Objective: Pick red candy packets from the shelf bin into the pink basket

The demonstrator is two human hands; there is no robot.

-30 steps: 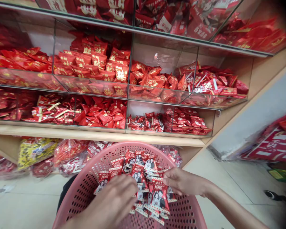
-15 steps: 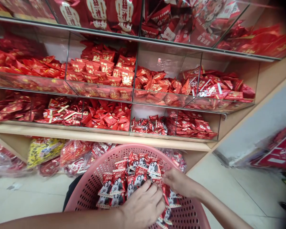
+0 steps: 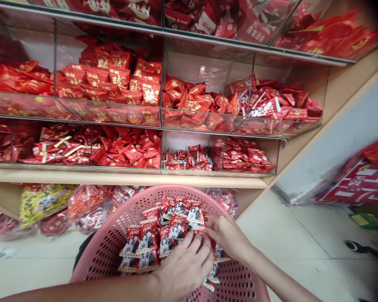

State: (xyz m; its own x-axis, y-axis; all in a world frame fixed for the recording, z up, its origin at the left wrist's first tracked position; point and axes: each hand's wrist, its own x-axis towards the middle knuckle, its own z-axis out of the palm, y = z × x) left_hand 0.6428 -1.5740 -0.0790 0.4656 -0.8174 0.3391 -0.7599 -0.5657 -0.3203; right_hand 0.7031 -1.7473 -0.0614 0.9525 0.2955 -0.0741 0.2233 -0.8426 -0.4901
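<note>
A pink perforated plastic basket [image 3: 108, 235] stands in front of me, with small red candy packets [image 3: 148, 235] lined up in overlapping rows inside. Each packet bears a printed black-and-white couple. My left hand [image 3: 187, 260] lies palm down over the lower right of the rows, its fingers apart and slightly bent on top of the packets. Just beyond it, at the right edge of the rows, my right hand [image 3: 225, 233] has its fingers and thumb curled at a packet; their tips are partly hidden.
Behind the basket rises a wooden shelf [image 3: 113, 178] with clear-fronted bins of red packets [image 3: 132, 153]. Under it lie plastic bags, one a yellow bag [image 3: 44, 203]. Red packages [image 3: 362, 180] lean by the wall at right, above the tiled floor [image 3: 290, 247].
The view has shifted, so shelf and basket sit further left and higher. My left hand stays on the packets. My right hand's fingers reach a little further over the packets.
</note>
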